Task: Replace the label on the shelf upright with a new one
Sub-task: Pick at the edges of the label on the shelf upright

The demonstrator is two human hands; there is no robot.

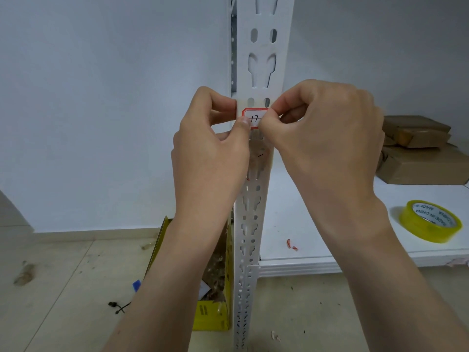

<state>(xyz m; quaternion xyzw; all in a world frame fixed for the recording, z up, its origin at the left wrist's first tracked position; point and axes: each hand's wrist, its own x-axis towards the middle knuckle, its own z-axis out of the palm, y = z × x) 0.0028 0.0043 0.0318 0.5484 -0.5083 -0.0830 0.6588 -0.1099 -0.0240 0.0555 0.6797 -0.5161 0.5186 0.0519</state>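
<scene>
A white perforated shelf upright [261,59] runs down the middle of the view. A small white label [255,117] with a red border and handwritten "17" lies against its front face. My left hand [210,153] pinches the label's left edge between thumb and fingers. My right hand [327,138] pinches its right edge, hiding that end. Below the label, glue or tape residue with red scraps [258,158] clings to the upright.
A roll of clear yellowish tape [431,221] lies on the white shelf board [317,250] at right, with brown parcels [418,151] behind it and a red label scrap [291,244] near the edge. A yellow box of scraps [215,313] stands on the floor, left of the upright.
</scene>
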